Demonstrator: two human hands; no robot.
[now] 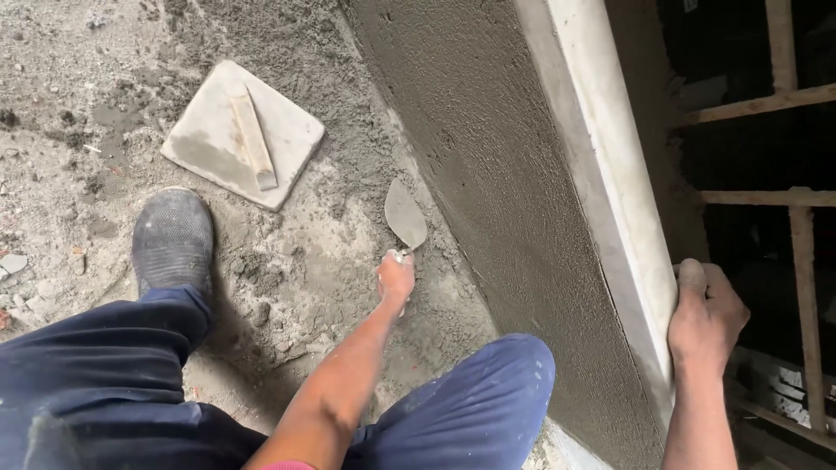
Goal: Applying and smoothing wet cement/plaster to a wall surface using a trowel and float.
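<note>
Your left hand (396,278) is clenched around the handle of a trowel (406,215), whose blade points toward 12 o'clock and lies low on the floor (331,261) at the foot of the freshly plastered wall (488,174). Your right hand (705,315), at 3 o'clock, grips the pale straightedge (601,174) that stands along the wall's corner. At 10 o'clock from the trowel a square plastering float (244,132) lies on the mortar-strewn floor, with your shoe (172,239) just below it.
</note>
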